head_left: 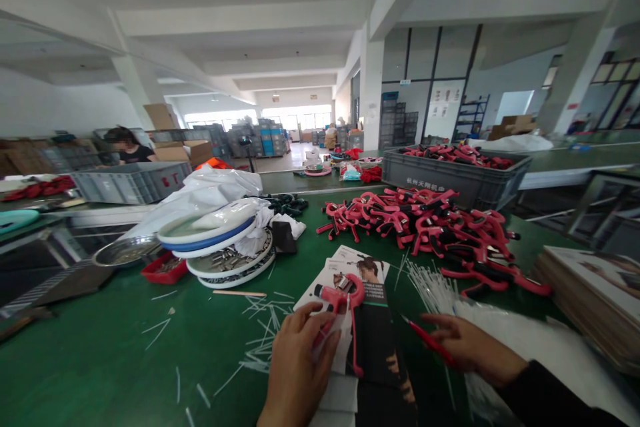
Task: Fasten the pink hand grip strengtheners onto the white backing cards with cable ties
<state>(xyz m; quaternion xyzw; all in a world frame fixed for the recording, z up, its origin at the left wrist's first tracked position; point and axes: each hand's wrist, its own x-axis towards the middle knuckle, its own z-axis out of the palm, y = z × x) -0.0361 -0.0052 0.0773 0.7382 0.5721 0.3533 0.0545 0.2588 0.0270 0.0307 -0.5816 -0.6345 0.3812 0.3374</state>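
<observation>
A pink and black hand grip strengthener (357,327) lies over a printed cardboard card (385,353). My left hand (300,360) is closed on one of its handles, thumb and fingers pinching it against the card. To the right, my right hand (470,345) is closed on a red-handled tool (427,337) that looks like nippers, its thin dark tip toward the card but apart from it. Beside that hand lies a bundle of white cable ties (425,283). Cut pieces of cable tie (260,340) are scattered left of the card.
A pile of pink hand grips (410,217) lies behind, before a grey crate (450,177) of more. Stacked trays (230,260) of metal parts and a red box (165,270) stand left. Stacked cards (585,300) and a plastic bag (530,347) are right. A person (133,147) is far left.
</observation>
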